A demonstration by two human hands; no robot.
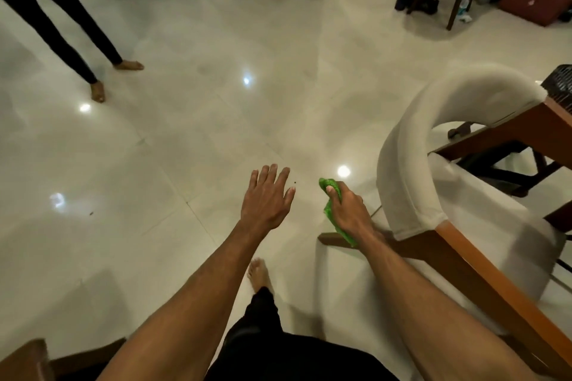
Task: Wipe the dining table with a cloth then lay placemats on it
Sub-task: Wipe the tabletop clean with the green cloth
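**Status: cloth carried in right hand, away from the desk**

1. Right hand [348,210]: I see its fingers [332,192] curled round the green cloth [328,213], gripping it. The cloth is bunched. One end sticks out ahead of the thumb and the other trails back beneath the wrist.

2. Left hand [267,195]: the palm faces down, the fingers are straight and slightly spread, and it holds nothing. It is raised above the floor [201,108], just beside the right hand.

3. Cloth position: the cloth is in the air over the glossy pale tiles, near the curved back of a white upholstered chair [402,164]. It is not touching the chair.

4. Desk [507,133]: only one wooden corner shows, at the right edge behind the chair back and well apart from the cloth. A dark ribbed item [560,83] lies on that corner. I cannot tell what it is.

5. Surroundings: my bare foot [258,272] is on the tiles below the hands. A second person [62,25], barefoot and in dark trousers, stands at upper left.
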